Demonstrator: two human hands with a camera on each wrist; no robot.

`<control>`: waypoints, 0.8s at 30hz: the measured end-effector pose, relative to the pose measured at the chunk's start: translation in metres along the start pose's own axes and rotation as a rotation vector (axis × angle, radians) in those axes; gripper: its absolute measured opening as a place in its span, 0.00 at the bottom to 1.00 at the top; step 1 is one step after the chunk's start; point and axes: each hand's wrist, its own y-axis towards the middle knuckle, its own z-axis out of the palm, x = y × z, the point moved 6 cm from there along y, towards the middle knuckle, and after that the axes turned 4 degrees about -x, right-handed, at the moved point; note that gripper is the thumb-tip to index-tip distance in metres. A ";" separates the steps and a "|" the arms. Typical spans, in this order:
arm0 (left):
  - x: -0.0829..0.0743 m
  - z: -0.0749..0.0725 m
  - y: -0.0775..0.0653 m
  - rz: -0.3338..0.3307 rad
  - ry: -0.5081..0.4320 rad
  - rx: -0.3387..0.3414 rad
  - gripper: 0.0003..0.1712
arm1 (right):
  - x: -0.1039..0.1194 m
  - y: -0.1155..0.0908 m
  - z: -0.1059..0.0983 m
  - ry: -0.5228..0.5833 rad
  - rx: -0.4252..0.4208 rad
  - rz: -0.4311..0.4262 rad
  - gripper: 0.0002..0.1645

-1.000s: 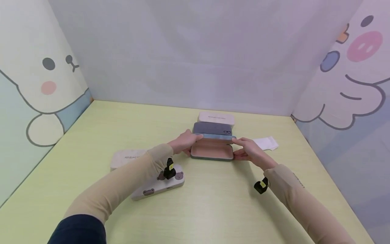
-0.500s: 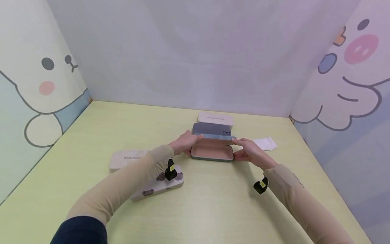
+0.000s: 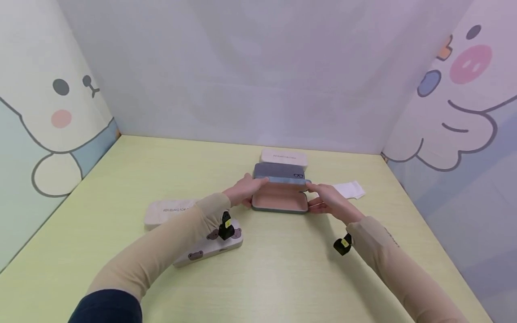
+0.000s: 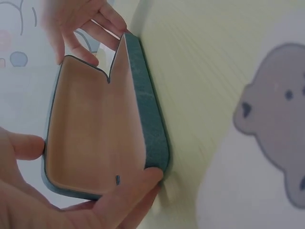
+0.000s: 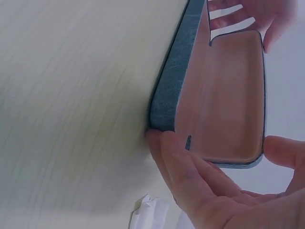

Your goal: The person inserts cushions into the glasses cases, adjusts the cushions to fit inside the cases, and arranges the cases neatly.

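Note:
A teal glasses case (image 3: 280, 202) with a pink lining stands open on the table, its lid raised and its inside bare. My left hand (image 3: 244, 189) holds its left end, thumb on the lid's rim and fingers at the base. At the right end my right hand (image 3: 330, 200) grips it the same way. In the left wrist view the glasses case (image 4: 86, 129) opens toward the camera, with both hands at its ends. The right wrist view has the lining of the glasses case (image 5: 231, 100) and my right fingers under its near corner.
Behind the case lie a slate-blue piece (image 3: 278, 170) with a glasses drawing and a pale pink box (image 3: 284, 157). A folded white cloth or paper (image 3: 350, 190) lies right. Under my left forearm are a lettered pale box (image 3: 167, 211) and a bear-print case (image 3: 214, 251).
Both hands keep their hold on the glasses case, and its lid stays raised at about the same angle. The whole scene has shifted slightly in the head view.

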 end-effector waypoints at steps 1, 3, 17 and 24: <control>0.000 0.000 -0.001 -0.003 0.003 -0.006 0.49 | 0.000 -0.001 0.000 -0.011 0.006 -0.005 0.42; -0.001 0.000 -0.002 -0.009 0.009 -0.016 0.45 | 0.001 -0.002 -0.003 -0.026 0.014 -0.012 0.43; -0.066 -0.008 -0.028 0.270 0.079 -0.433 0.40 | 0.017 -0.024 -0.058 -0.184 -0.051 -0.100 0.42; -0.114 0.041 -0.046 0.392 0.008 -0.333 0.37 | 0.013 -0.023 -0.076 -0.229 -0.111 -0.117 0.42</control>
